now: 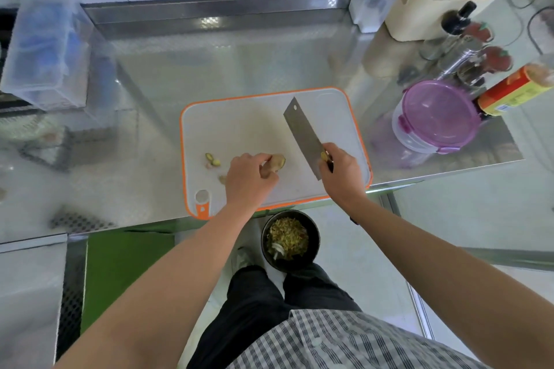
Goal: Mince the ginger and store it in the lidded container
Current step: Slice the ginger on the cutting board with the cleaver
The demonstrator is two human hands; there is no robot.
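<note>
Ginger (275, 162) slanting toward far right on board (239, 123), left hand (248, 180) pinching it, right hand (341, 172) gripping cleaver (302, 138) pointing away

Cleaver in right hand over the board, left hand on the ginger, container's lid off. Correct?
One error: head view shows the purple lid seated on the container, not off. The right hand does grip the cleaver over the board; the left hand holds the ginger.

left hand (250, 178) gripping ginger (274, 162), right hand (340, 172) gripping cleaver (302, 136)
</note>
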